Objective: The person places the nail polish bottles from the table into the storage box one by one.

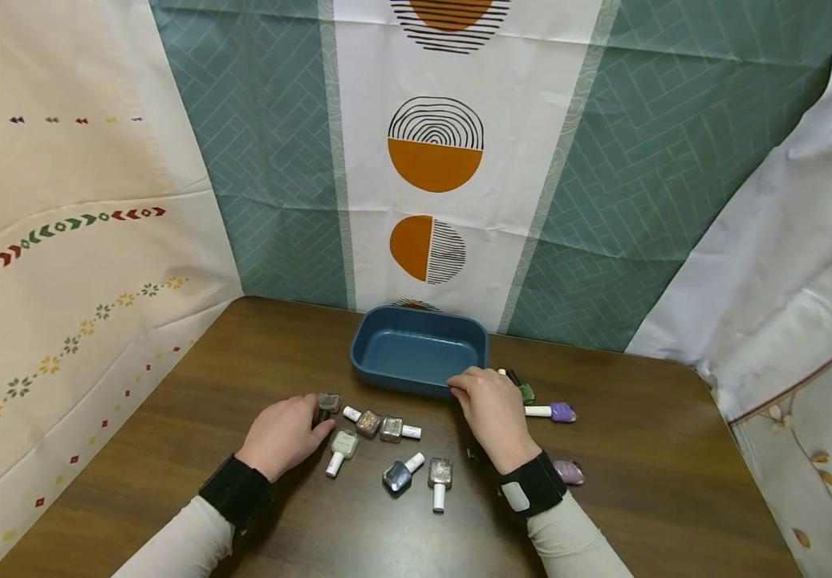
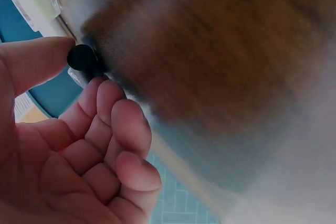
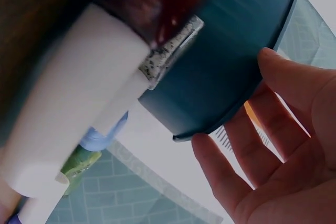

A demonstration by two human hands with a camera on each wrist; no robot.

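Note:
My left hand (image 1: 282, 437) pinches the black cap (image 2: 82, 57) of a nail polish bottle between thumb and fingers at the left of the group; its glittery dark glass (image 1: 329, 402) shows past the fingertips. My right hand (image 1: 491, 413) grips the rim of a blue plastic bin (image 1: 416, 385) at its near right corner, thumb and fingers at the edge. Between the hands lie white-capped bottles: a pale green one (image 1: 344, 444), a gold glitter one (image 1: 368, 423), a silver one (image 1: 391, 429), a dark blue one (image 1: 397, 478) and a clear glitter one (image 1: 440, 472).
Right of the right hand lie a green bottle (image 1: 527, 393), a purple one (image 1: 562, 413) and a mauve one (image 1: 570, 471). A dark red bottle (image 3: 152, 3) shows close up in the right wrist view. Patterned cloth (image 1: 286, 160) hangs behind the wooden table (image 1: 639, 449).

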